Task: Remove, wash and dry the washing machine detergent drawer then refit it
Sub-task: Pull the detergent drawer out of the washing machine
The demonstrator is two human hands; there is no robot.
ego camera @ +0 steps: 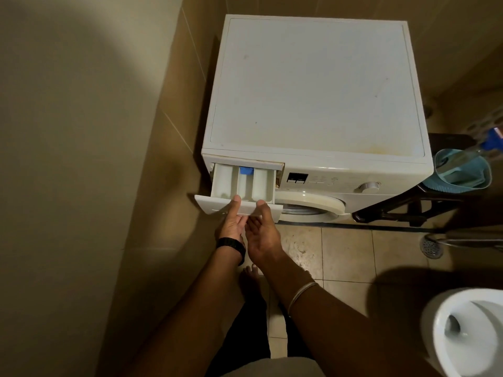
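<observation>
The wall [68, 159] takes up my whole left side, plain and beige, and tiled floor [345, 257] spreads under me. Against the wall stands the white washing machine [315, 85], its flat top bare, its round door [310, 205] curving out low on the front. To its right a dark stool [408, 210] carries a pale blue bucket [462, 172], and a long handle with a blue fitting [492, 137] leans into it. A white toilet [468, 333] sits at the lower right corner, and a round floor drain [431, 247] lies in the tiles near a metal pipe [473, 239].

The detergent drawer [242, 186] is at the machine's top left corner, pulled most of the way out but with its back end inside the slot. It has three white compartments, with a blue piece [246, 170] at the back of the middle one.

My left hand [231, 221] grips the drawer's front panel from below, palm up, thumb lying over the top edge. My right hand [261, 229] holds it the same way just beside the left, thumb on the rim, fingers curled under where I can't see them. A black watch [231, 244] is on my left wrist and a thin metal bangle [302, 293] is on my right forearm. My bare foot [251, 276] shows on the floor between my arms.
</observation>
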